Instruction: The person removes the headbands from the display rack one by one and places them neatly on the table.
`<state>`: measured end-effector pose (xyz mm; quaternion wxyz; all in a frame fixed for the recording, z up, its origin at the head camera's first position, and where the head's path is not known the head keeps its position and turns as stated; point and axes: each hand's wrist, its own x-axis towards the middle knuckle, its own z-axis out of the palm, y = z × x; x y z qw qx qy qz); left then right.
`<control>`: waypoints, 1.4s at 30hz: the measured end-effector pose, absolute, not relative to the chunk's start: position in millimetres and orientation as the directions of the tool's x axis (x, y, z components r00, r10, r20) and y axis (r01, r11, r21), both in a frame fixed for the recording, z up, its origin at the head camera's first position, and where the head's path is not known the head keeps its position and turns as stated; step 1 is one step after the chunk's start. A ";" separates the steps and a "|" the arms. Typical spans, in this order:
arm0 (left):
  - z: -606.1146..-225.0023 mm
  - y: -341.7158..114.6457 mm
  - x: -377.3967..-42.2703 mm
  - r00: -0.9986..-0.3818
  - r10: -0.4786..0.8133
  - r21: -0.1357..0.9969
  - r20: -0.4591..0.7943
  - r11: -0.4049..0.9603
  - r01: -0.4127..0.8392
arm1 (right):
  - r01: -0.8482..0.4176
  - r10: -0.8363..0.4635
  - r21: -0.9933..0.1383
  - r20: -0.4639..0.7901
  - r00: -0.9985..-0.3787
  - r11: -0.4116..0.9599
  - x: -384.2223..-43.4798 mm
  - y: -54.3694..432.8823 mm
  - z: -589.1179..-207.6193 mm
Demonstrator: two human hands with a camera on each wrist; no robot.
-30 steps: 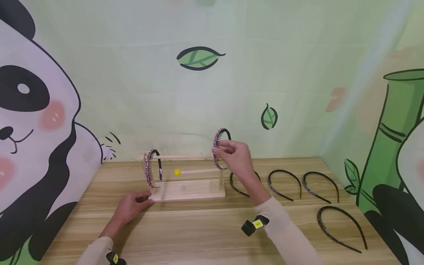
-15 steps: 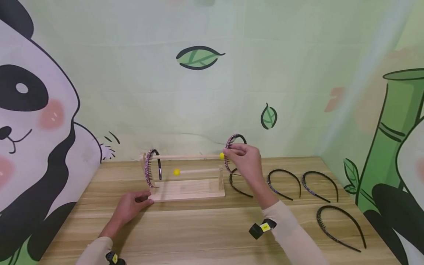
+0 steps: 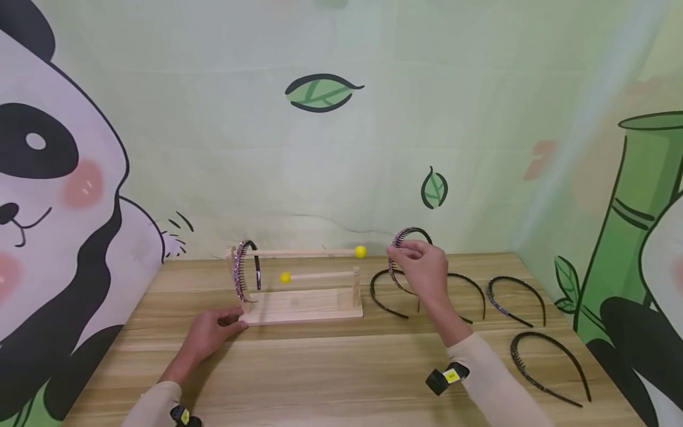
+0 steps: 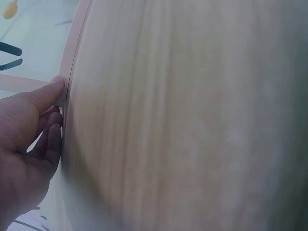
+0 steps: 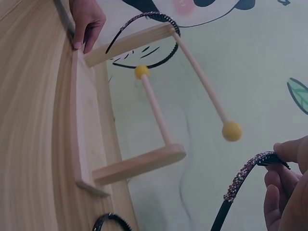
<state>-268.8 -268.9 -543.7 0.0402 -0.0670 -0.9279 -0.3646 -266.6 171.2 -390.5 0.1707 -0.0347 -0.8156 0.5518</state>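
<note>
My right hand (image 3: 424, 270) pinches a black headband (image 3: 397, 238) with teeth and pinkish glitter along one side, holding it up to the right of a wooden rack. In the right wrist view its sparkly band (image 5: 239, 180) shows between thumb and fingers. The wooden rack (image 3: 299, 307) has two posts, each with a rod ending in a yellow ball: upper ball (image 3: 360, 252), lower ball (image 3: 286, 277). Another glittery headband (image 3: 240, 273) hangs on the upper rod near the left post. With thumb and fingers, my left hand (image 3: 210, 335) holds the base's front left corner.
Several black headbands lie on the wood-grain table (image 3: 320, 379) to the right: one headband (image 3: 379, 302) beside the rack, one headband (image 3: 496, 302) farther right, one headband (image 3: 549, 388) nearer the front. A cloth backdrop (image 3: 267, 166) with panda and leaf prints stands behind.
My right hand has moved right and slightly down with the headband, from around the upper rod's end to beyond its yellow ball, now uncovered. My left hand stays at the base corner.
</note>
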 end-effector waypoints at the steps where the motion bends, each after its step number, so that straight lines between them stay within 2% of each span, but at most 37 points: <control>1: -543.6 -268.9 -268.7 -0.988 0.092 0.673 0.122 0.724 0.150 | -0.116 0.251 -0.910 0.229 -0.940 0.397 -265.7 174.2 -392.2; 21: -546.4 -269.5 -270.5 -0.987 0.098 0.669 0.130 0.725 0.161 | 0.007 0.291 -0.828 0.189 -0.938 0.561 -232.3 228.5 -441.4; 42: -546.2 -270.7 -270.4 -0.986 0.103 0.665 0.130 0.728 0.164 | 0.159 0.340 -0.827 0.042 -0.940 0.540 -204.9 259.7 -478.5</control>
